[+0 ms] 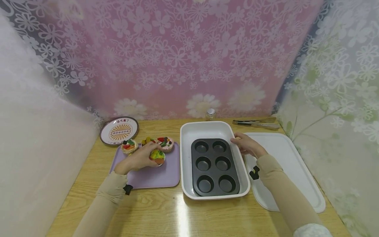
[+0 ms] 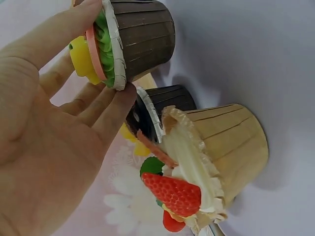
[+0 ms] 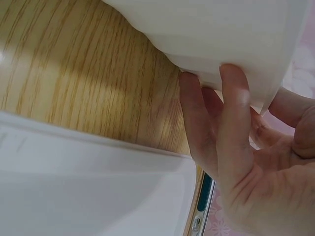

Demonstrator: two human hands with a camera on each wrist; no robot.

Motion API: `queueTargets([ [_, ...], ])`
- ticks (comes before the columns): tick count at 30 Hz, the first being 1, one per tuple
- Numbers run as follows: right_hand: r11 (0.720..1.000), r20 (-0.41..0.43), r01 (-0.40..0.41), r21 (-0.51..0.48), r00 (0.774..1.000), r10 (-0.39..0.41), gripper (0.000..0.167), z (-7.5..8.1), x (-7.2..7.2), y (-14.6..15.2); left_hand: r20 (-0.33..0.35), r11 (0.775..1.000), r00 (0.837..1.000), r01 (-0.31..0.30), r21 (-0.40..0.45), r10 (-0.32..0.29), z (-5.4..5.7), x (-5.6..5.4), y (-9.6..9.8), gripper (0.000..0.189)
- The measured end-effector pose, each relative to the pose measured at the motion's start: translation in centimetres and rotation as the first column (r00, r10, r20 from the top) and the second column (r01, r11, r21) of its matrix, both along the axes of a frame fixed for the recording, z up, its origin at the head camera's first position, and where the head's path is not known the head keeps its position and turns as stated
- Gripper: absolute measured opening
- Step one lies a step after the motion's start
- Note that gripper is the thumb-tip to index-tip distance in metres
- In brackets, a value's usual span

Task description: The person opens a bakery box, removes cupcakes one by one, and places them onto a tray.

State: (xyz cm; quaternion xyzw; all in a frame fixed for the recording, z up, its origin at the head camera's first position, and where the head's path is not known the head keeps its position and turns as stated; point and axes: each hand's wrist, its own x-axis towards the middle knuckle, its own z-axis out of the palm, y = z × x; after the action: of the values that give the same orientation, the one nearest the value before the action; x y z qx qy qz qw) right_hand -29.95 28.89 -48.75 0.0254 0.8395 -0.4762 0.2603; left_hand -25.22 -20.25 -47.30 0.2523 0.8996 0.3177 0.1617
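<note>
My left hand (image 1: 139, 158) is over the lilac tray (image 1: 154, 180), its thumb and fingers around a cupcake (image 2: 147, 38) with green frosting, yellow pieces and a brown pleated cup. Beside it in the left wrist view are a dark-cupped cupcake (image 2: 173, 100) and a tan-cupped one (image 2: 229, 147) topped with a strawberry. Another fruit-topped cupcake (image 1: 166, 144) sits at the tray's back. A white tub (image 1: 186, 171) in the middle contains a black six-cup muffin pan (image 1: 214, 172). My right hand (image 1: 250, 146) grips the tub's right rim, fingertips against its outer wall (image 3: 236, 39).
A round printed plate (image 1: 119, 131) lies at the back left. Behind the tub stands a small silver-lidded jar (image 1: 210, 114). Tongs (image 1: 257, 124) lie at the back right, behind a white tray (image 1: 296, 174). Curtained walls enclose the wooden table (image 1: 154, 210).
</note>
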Motion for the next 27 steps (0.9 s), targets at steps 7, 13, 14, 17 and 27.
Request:
queueTargets([
  [7,1.0,0.011,0.011,-0.006,1.0,-0.011,0.041,0.0,-0.1,0.1,0.02,1.0,1.0,-0.016,-0.003,0.016,-0.3,-0.1,-0.1,0.057],
  [13,1.0,0.013,0.008,-0.002,1.0,-0.008,0.043,0.0,-0.1,0.0,0.053,0.999,0.998,-0.038,-0.001,0.038,-0.5,-0.2,-0.1,0.059],
  [14,1.0,0.013,0.006,-0.003,1.0,-0.006,0.043,0.0,-0.1,0.1,0.052,0.999,0.998,-0.037,-0.003,0.037,-0.6,-0.2,-0.1,0.059],
  [17,1.0,0.011,0.005,-0.004,1.0,-0.005,0.043,0.0,-0.1,0.1,0.039,0.999,0.999,-0.027,-0.021,0.028,-0.9,-0.3,-0.1,0.059],
  [27,1.0,0.016,0.017,0.007,1.0,-0.017,0.039,-0.1,-0.2,0.1,0.007,0.999,1.0,-0.011,-0.048,0.011,-1.3,-0.3,-0.1,0.057],
])
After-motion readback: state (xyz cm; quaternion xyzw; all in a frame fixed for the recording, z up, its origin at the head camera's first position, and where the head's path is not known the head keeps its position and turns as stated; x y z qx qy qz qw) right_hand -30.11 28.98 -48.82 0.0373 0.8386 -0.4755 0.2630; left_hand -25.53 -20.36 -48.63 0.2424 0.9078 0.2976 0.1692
